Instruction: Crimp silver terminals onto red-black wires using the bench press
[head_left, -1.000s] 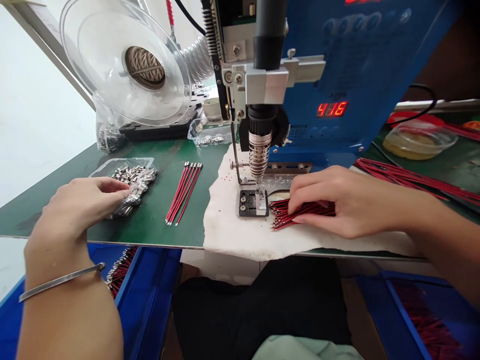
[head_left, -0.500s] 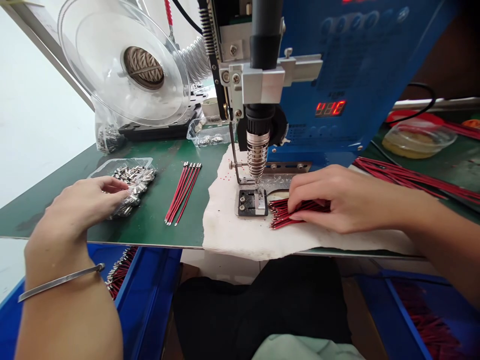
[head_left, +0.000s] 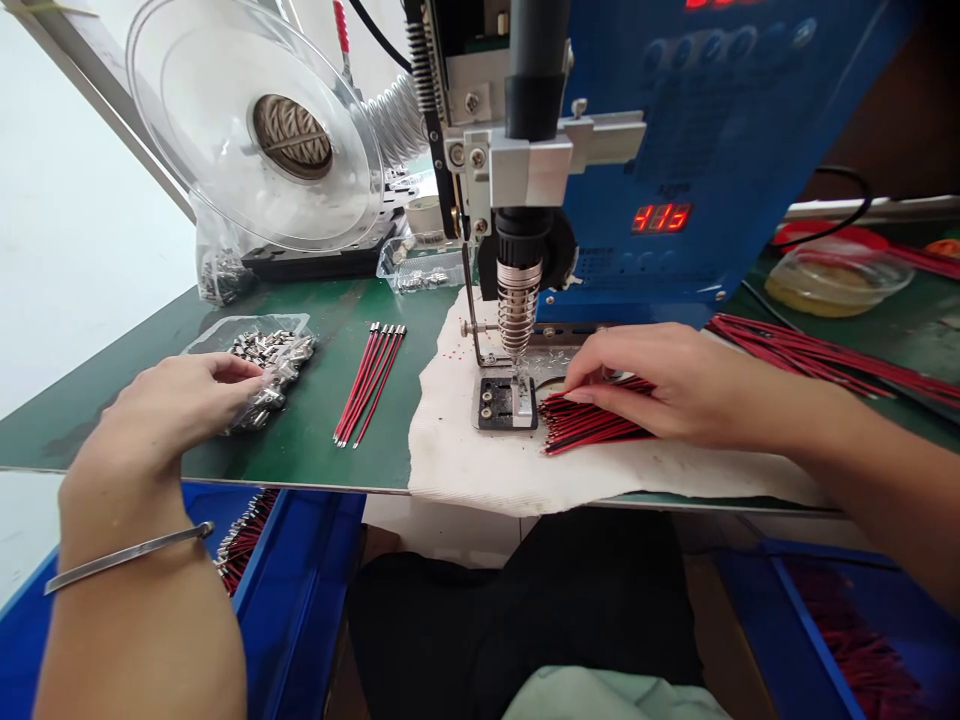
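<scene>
At the left, my left hand (head_left: 184,405) reaches over the clear plastic tray of small metal connectors (head_left: 274,350). Its thumb and forefinger come together at the pile, and whatever is between them is hidden. My right hand (head_left: 652,385) lies over a bundle of red and black wires (head_left: 592,425) on a white cloth. Thumb and forefinger pinch at the upper edge of the bundle, near the wire ends. Just left of those fingertips is the small black fixture (head_left: 491,405) beneath the soldering head (head_left: 517,310).
Several red wires with metal ends (head_left: 367,385) lie on the green table (head_left: 300,465) between tray and cloth (head_left: 465,470). Behind the soldering head stands a blue control box (head_left: 637,270). A clear reel (head_left: 210,150) is at back left, more wires (head_left: 817,355) at right, blue bins (head_left: 300,560) below.
My right hand has shifted slightly left and up across the bundle, its fingers drawing together near the upper wire ends. My left hand stays at the tray. The red display reading has changed.
</scene>
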